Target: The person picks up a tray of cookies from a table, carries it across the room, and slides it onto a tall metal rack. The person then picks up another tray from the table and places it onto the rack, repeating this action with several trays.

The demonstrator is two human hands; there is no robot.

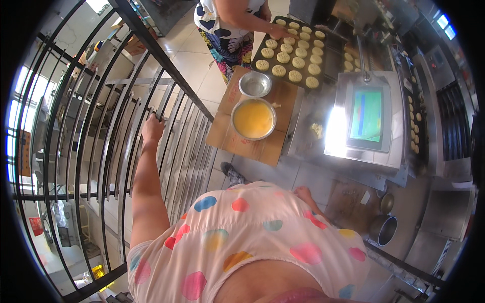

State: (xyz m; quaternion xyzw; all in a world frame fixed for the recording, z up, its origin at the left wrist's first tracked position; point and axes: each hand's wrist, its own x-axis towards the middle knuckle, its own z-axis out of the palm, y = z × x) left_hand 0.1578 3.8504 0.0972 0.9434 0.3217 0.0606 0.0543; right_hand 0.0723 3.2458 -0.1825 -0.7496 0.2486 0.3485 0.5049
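My left hand point(152, 129) is closed on a metal rail of the tall rack point(108, 82) at my left. My right hand point(304, 193) hangs low beside my body, fingers loosely apart and apparently holding nothing. In front of me a cardboard sheet point(225, 131) carries a steel bowl of yellow liquid point(252, 116) and a smaller metal bowl point(254, 83). Beyond them lies a dark baking tray point(319, 69) with rows of round pale pastries.
A co-worker point(225, 20) reaches over the tray with one hand. At the right stand a steel machine with a screen point(366, 115) and more pastry-laden trays point(415, 126). Metal pots point(382, 230) sit low at the lower right. Steel equipment point(447, 192) lines the far right.
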